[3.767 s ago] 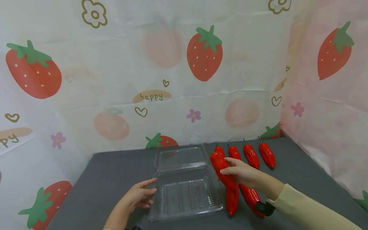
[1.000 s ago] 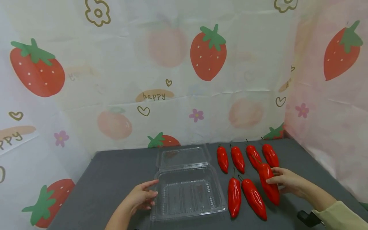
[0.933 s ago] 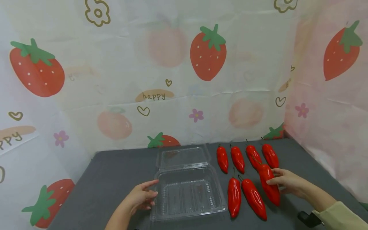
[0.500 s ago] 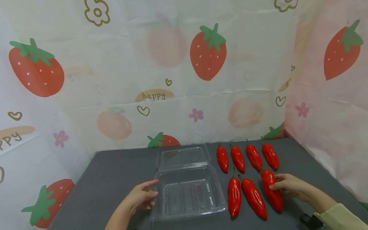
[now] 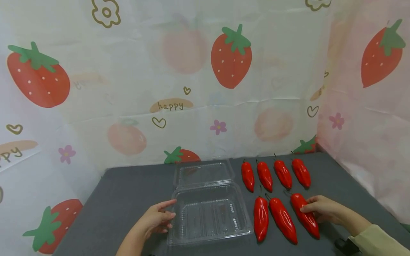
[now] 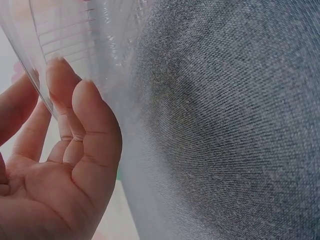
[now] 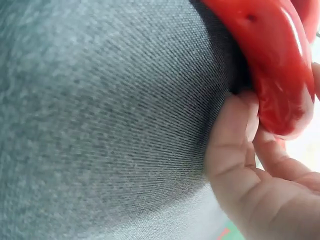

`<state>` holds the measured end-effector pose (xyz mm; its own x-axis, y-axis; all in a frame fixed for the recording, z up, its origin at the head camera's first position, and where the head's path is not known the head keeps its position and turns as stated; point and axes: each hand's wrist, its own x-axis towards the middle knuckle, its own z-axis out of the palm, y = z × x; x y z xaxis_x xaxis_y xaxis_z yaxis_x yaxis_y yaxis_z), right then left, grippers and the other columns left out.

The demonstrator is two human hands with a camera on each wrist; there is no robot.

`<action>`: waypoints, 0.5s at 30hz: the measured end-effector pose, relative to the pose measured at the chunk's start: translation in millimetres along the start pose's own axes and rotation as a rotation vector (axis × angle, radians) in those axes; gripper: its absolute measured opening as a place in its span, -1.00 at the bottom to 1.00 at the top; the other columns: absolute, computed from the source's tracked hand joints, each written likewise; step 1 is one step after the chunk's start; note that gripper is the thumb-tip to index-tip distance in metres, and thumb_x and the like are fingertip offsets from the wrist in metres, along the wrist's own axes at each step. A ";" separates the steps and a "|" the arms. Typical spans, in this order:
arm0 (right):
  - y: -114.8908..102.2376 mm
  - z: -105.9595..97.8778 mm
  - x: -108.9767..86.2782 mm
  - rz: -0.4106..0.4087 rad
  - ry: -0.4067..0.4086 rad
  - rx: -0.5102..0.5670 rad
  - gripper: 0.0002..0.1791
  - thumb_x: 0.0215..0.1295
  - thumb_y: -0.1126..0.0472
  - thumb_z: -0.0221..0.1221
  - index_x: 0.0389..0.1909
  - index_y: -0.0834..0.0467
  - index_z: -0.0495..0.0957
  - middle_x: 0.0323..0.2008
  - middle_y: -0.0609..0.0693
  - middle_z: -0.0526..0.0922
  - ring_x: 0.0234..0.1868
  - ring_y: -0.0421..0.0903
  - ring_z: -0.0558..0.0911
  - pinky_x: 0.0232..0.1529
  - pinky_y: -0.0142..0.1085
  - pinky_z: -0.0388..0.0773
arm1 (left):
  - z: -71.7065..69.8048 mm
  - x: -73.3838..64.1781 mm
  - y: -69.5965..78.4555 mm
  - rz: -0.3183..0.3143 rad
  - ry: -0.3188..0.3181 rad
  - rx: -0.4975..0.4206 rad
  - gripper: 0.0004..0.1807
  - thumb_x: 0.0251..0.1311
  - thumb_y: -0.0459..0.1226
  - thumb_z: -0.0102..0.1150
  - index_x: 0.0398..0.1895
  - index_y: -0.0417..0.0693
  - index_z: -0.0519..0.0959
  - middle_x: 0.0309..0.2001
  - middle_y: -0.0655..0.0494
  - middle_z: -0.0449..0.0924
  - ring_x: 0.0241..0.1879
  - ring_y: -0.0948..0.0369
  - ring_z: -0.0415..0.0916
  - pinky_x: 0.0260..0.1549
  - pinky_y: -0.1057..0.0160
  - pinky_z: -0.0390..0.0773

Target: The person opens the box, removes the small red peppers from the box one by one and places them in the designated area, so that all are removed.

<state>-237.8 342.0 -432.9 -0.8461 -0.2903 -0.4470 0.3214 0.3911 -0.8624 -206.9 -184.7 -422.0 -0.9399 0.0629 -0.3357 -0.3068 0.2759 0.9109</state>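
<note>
My right hand point(image 5: 331, 212) grips a glossy red chili pepper point(image 5: 310, 224), thumb on top and fingers at its far side. The pepper lies at table level, its thin stem pointing to the back left. In the right wrist view, fingertips point(image 7: 235, 112) tuck beside the chili pepper point(image 7: 277, 65), against the dark cloth. A clear plastic clamshell container point(image 5: 208, 237) stands with its lid point(image 5: 203, 174) folded back and nothing inside. My left hand point(image 5: 157, 220) touches its left rim with loosely bent fingers; the left wrist view shows fingertips point(image 6: 87, 97) against the clear wall point(image 6: 60, 30).
Two more red chili peppers point(image 5: 261, 218) point(image 5: 283, 220) lie between the container and my right hand. Behind them, several others form a back row point(image 5: 264, 177). A grey cloth point(image 5: 128, 192) covers the table. Strawberry-print curtains point(image 5: 272, 71) border the back and sides.
A chili pepper travelled rightward in my right hand from above the container's right side, then came nearer and down onto the cloth at the front row's right end. My left hand stays at the rim.
</note>
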 end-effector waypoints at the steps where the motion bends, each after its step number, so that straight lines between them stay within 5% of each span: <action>1: 0.1 0.6 0.2 0.009 0.005 -0.006 -0.68 0.29 0.24 0.16 -0.12 0.45 0.48 -0.34 0.02 0.61 -0.33 -0.12 0.63 -0.21 -0.16 0.60 | -0.3 -0.2 -0.2 0.001 -0.002 -0.002 -0.39 0.26 -0.43 0.17 0.39 -0.24 0.29 -0.33 0.05 0.47 -0.56 0.23 0.51 -0.58 0.32 0.48; 6: 0.3 1.6 2.3 0.041 0.035 -0.025 -0.54 0.32 0.22 0.15 0.02 0.56 0.40 -0.28 0.05 0.62 -0.28 -0.08 0.64 -0.16 -0.10 0.60 | -1.4 -0.4 -1.2 0.006 -0.014 -0.002 -0.38 0.27 -0.43 0.16 0.40 -0.24 0.27 -0.33 0.06 0.46 -0.55 0.23 0.51 -0.57 0.32 0.49; 15: 4.6 -4.2 1.5 0.068 0.038 -0.019 -0.17 0.36 0.11 0.13 0.29 0.65 -0.04 -0.11 0.12 0.54 -0.21 -0.03 0.57 -0.12 -0.09 0.54 | -1.9 -1.4 -1.9 0.014 -0.023 -0.005 -0.38 0.27 -0.42 0.16 0.40 -0.25 0.26 -0.31 0.05 0.47 -0.54 0.24 0.52 -0.56 0.32 0.48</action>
